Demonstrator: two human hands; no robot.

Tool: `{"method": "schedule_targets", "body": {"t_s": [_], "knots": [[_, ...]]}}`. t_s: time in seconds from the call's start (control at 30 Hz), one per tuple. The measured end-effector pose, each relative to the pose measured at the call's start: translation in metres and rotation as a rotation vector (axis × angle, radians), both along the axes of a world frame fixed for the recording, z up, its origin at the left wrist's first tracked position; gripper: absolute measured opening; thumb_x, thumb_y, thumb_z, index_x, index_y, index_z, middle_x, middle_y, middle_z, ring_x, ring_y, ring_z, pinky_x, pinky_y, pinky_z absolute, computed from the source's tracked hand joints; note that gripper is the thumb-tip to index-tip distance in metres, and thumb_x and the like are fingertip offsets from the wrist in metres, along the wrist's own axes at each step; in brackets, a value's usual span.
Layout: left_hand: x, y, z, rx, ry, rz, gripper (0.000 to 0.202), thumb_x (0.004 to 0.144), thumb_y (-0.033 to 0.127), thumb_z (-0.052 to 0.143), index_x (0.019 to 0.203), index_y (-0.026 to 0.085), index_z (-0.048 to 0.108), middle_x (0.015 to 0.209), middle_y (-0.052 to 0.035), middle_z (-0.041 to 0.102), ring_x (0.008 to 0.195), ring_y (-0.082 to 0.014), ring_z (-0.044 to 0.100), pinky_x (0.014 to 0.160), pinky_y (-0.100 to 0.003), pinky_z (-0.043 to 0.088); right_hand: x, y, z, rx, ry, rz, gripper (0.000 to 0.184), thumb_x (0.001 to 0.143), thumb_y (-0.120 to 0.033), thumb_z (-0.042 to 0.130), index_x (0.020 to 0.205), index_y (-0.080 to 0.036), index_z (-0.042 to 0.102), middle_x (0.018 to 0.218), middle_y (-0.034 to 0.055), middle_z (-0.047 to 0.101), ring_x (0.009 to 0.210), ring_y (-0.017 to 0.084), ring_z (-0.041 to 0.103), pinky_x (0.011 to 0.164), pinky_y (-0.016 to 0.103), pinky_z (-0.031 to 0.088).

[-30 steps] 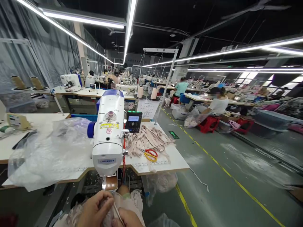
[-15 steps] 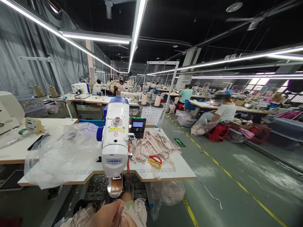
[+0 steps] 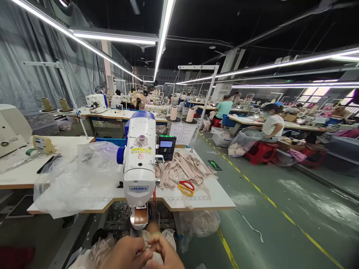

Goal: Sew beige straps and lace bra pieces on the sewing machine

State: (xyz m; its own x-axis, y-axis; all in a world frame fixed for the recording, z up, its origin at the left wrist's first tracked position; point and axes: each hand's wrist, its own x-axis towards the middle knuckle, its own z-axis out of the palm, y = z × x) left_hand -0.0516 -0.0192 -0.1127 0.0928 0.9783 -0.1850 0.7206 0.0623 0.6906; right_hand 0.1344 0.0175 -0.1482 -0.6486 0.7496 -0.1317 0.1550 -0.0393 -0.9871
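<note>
Low in the head view, my left hand and my right hand are close together, just in front of the sewing machine. Both have their fingers bent and pinched on pale lace-like fabric, most of which the hands hide. More of the pale cloth lies on my lap behind the right hand. Above them is the machine's narrow metal arm end with a brown top. To its right on the table lie beige fabric strips and scissors with red and yellow handles.
A clear plastic bag covers the table's left part. Under the right side hangs a filled plastic bag. A control panel and thread cones stand behind the strips. A co-worker in white sits on a red stool at right.
My right hand has come up into fuller view beside the left, and less of the pale fabric shows. The view has shifted slightly; the co-worker in white sits more upright.
</note>
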Motion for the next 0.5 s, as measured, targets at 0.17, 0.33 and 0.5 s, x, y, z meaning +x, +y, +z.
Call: {"method": "schedule_targets", "body": {"t_s": [0.17,0.33,0.5], "knots": [[-0.006,-0.004,0.025,-0.096,-0.170,0.003,0.041,0.089,0.046,0.046,0.060,0.020,0.034,0.059,0.0050,0.031,0.059,-0.0115,0.030,0.057,-0.027,0.020,-0.005,0.015,0.039,0.024,-0.001,0.012,0.045,0.071,-0.059,0.077,0.088,-0.018,0.070,0.087,0.0043,0.069,0.086,0.020,0.062,0.080,0.029,0.044],[-0.026,0.000,0.032,-0.085,-0.406,0.015,0.037,0.085,0.052,0.056,0.071,0.019,0.044,0.068,0.0044,0.039,0.065,-0.0125,0.037,0.059,-0.024,0.027,-0.017,0.027,0.040,-0.117,0.091,-0.069,0.041,0.072,-0.056,0.077,0.084,-0.017,0.069,0.081,0.0035,0.068,0.076,0.018,0.060,0.073,0.028,0.044],[-0.033,0.015,0.022,0.065,-0.337,0.260,0.028,0.087,0.046,0.056,0.082,0.018,0.057,0.071,0.0012,0.057,0.069,-0.0157,0.051,0.064,-0.025,0.036,-0.022,0.047,0.036,0.083,-0.123,-0.117,0.032,0.079,-0.049,0.068,0.072,-0.017,0.065,0.069,0.0009,0.061,0.065,0.014,0.052,0.061,0.025,0.036]]}}
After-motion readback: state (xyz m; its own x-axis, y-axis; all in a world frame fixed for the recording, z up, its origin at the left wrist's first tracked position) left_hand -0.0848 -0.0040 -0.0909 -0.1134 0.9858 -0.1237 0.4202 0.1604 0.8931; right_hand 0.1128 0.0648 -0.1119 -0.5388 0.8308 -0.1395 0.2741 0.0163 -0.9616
